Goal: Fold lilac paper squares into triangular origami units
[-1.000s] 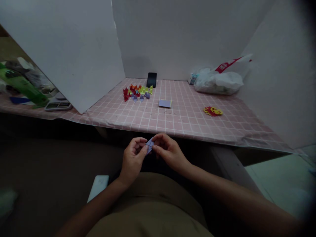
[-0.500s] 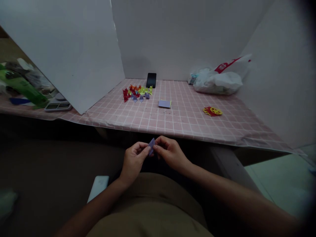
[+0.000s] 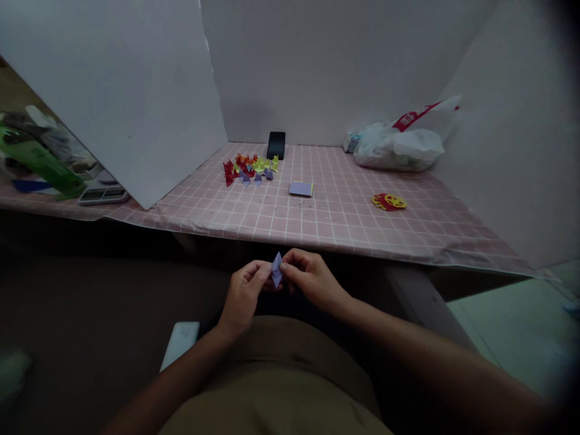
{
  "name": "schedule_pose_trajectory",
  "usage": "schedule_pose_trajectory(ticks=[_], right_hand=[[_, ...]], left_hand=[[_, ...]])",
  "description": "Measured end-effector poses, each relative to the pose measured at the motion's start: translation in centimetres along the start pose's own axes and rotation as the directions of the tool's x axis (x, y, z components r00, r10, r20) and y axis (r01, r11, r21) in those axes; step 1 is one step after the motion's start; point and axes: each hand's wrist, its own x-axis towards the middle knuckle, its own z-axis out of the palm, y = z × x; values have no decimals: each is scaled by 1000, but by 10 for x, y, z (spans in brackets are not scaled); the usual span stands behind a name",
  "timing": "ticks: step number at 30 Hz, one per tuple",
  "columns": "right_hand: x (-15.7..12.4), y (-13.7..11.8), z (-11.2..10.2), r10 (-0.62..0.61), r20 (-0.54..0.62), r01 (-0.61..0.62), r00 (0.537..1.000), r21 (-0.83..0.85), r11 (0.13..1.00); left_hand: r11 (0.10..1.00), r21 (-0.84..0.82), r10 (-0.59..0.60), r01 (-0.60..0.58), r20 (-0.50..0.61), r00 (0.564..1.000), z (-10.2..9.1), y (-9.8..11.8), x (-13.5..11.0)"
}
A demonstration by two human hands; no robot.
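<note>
A small folded purple paper piece point(image 3: 277, 270) is pinched between my left hand point(image 3: 243, 294) and my right hand point(image 3: 309, 278), held over my lap just below the table's front edge. Both hands have their fingers closed on it. On the pink checked table point(image 3: 344, 223) lies a cluster of several small folded paper pieces point(image 3: 248, 168) in red, orange, yellow and purple. A small stack of purple paper squares point(image 3: 301, 189) sits in the middle of the table.
A black phone point(image 3: 276, 145) leans at the back wall. White plastic bags point(image 3: 399, 145) lie at the back right, a red and yellow cut-out point(image 3: 389, 202) at the right. A white board point(image 3: 118, 90) stands left, with a scale point(image 3: 102, 193) behind it.
The purple piece has been folded narrower and turned upright between my fingers. Both hands stayed over my lap, shifting only slightly.
</note>
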Motion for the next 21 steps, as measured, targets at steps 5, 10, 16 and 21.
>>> schedule_pose_trajectory(ticks=[5,10,16,21], right_hand=[[0,1,1,13,13,-13,1000,2,1000],[0,0,1,2,-18,-2,1000,-32,999],[0,0,1,14,-19,-15,1000,-31,999],[1,2,1,21,-1,-21,1000,-17,1000]], left_hand=[[995,101,18,-15,-31,999,-1,1,0],[996,90,26,-24,-18,1000,0,3,0],[979,198,59,-52,-35,998,-1,5,1],[975,215,63,-55,-28,998,-1,7,2]])
